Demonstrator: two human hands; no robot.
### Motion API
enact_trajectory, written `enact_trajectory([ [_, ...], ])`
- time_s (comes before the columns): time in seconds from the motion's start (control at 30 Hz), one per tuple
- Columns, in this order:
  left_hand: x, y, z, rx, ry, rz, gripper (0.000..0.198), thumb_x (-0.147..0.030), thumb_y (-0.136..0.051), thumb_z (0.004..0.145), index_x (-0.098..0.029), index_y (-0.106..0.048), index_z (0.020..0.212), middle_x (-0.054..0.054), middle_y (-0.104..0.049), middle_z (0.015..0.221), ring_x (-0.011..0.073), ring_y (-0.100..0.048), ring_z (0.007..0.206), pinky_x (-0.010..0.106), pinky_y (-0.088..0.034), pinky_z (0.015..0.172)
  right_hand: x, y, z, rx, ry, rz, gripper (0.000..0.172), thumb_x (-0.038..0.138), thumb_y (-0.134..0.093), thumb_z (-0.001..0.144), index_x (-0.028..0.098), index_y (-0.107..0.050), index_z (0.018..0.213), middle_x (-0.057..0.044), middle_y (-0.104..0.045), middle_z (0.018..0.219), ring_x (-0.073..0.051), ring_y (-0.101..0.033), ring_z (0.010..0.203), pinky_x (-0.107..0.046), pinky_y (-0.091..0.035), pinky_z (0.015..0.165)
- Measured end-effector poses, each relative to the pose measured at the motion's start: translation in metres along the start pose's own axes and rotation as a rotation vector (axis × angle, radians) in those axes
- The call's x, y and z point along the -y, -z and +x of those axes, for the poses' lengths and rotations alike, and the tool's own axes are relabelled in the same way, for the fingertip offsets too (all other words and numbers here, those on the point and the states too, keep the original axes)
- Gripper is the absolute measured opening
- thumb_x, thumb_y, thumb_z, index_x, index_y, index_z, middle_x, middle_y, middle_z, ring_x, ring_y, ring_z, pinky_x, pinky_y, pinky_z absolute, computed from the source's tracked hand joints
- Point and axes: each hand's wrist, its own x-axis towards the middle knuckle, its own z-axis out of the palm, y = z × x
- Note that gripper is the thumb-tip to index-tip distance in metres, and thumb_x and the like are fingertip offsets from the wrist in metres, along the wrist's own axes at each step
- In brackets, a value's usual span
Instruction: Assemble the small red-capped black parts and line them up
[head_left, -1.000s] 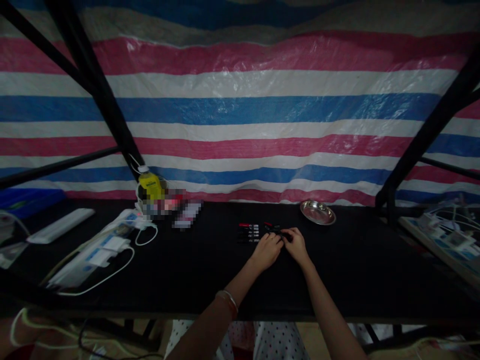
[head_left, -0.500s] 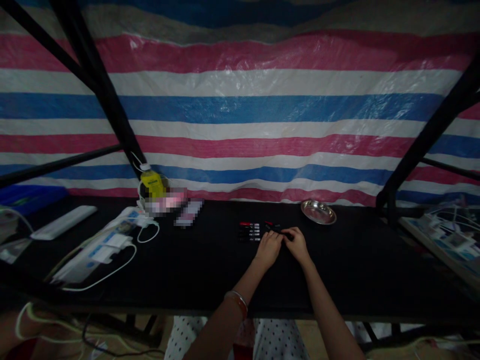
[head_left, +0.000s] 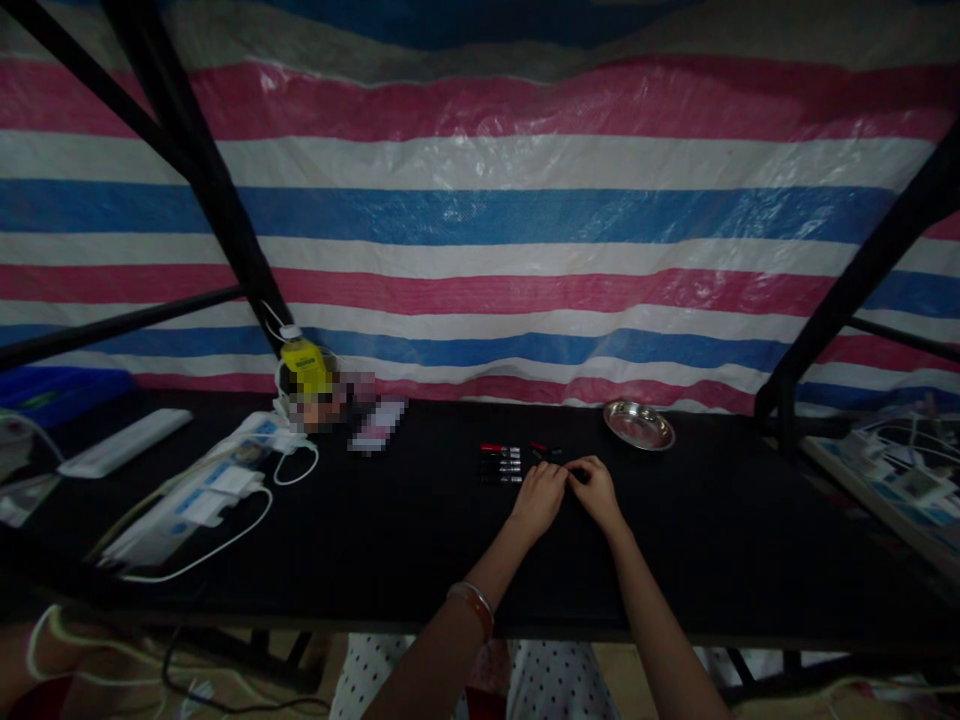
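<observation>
L hand (head_left: 541,497) & R hand (head_left: 594,490) low over table (head_left: 570,590), fingertips close together; can't tell if either grips anything, fingers hide it; markers (head_left: 499,467) in a row just left of L hand, red at far end, black ones nearer, any writing too small to read; small red & black bits (head_left: 538,447) just far of hands; metal dish (head_left: 640,426) far right; yellow bottle (head_left: 304,362) far left, label unreadable.
</observation>
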Motion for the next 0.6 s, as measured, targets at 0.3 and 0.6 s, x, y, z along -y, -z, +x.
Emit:
enact_trajectory([
  [0.3, 0.0007, -0.0011, -0.0016, -0.025, 0.040, -0.049, 0.020, -0.017, -0.042, 0.086, -0.017, -0.052, 0.103, 0.007, -0.057, 0.102, 0.0200, -0.050, 0.098, 0.035, -0.042, 0.086, 0.0021, 0.0002, -0.0006, -0.025, 0.003, 0.013, 0.014, 0.027, -0.056, 0.069, 0.020, -0.067, 0.074, -0.005, -0.062, 0.080, -0.020, -0.057, 0.078, -0.033, -0.043, 0.074],
  [0.6, 0.0025, -0.0032, -0.0020, -0.039, 0.035, -0.060, 0.012, -0.020, -0.045, 0.087, -0.018, -0.055, 0.093, 0.005, -0.056, 0.097, 0.0187, -0.053, 0.094, 0.034, -0.045, 0.084, 0.0081, 0.0015, -0.0002, -0.056, -0.104, 0.355, 0.025, 0.040, -0.056, 0.071, 0.017, -0.064, 0.077, -0.005, -0.065, 0.072, -0.018, -0.057, 0.067, -0.031, -0.044, 0.066],
])
